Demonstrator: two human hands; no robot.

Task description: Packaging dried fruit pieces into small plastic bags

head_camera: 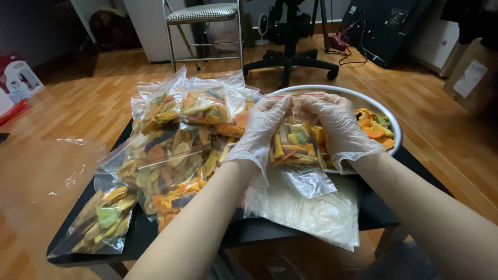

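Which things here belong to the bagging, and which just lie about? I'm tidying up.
In use: left hand, right hand, held zip bag, bowl of dried chips, filled bags, empty bags.
Lying about: folding chair, office chair base, cardboard box.

Upright clear zip bag (296, 136) of mixed vegetable chips

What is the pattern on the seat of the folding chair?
The seat of the folding chair has a small black-and-white check pattern, seen in the head view, the only one.
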